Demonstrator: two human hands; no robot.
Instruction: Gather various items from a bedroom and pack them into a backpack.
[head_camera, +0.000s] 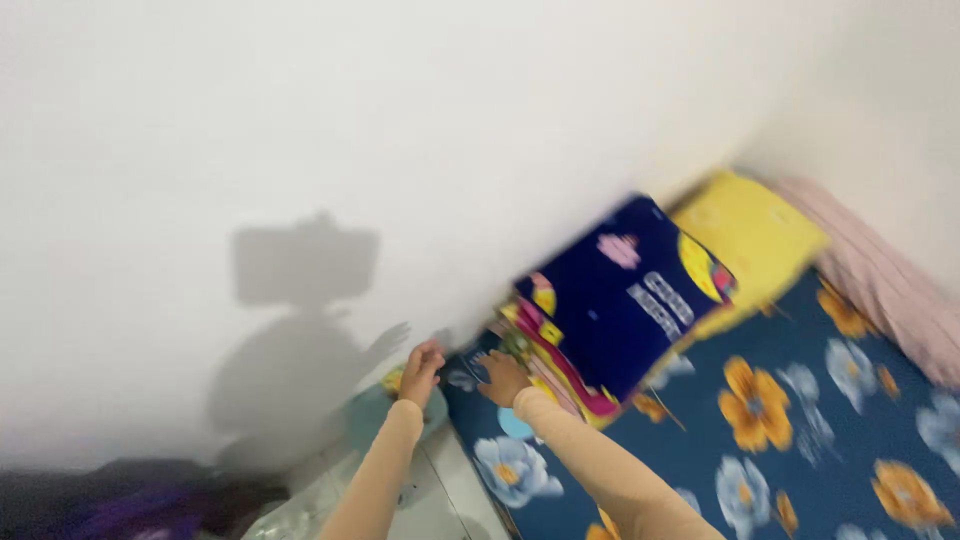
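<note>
Two hands: seen at the bed corner, by the wall.
Left hand (421, 366): raised beside the mattress edge, fingers loosely curled; grip blurred, not determinable.
Right hand (502, 378): laid flat against the folded blankets (600, 310).
Blankets: stacked on the floral sheet (800, 420), before a yellow pillow (750, 235).
Progress: stack judged placed, hands not withdrawn.

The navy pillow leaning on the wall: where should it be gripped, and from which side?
Probably by its lower near edge, coming from the bed's foot side. The navy pillow stands tilted against the white wall, its back shut off, with a yellow pillow behind. The right hand already sits at that corner; the left hand is beside it.
</note>
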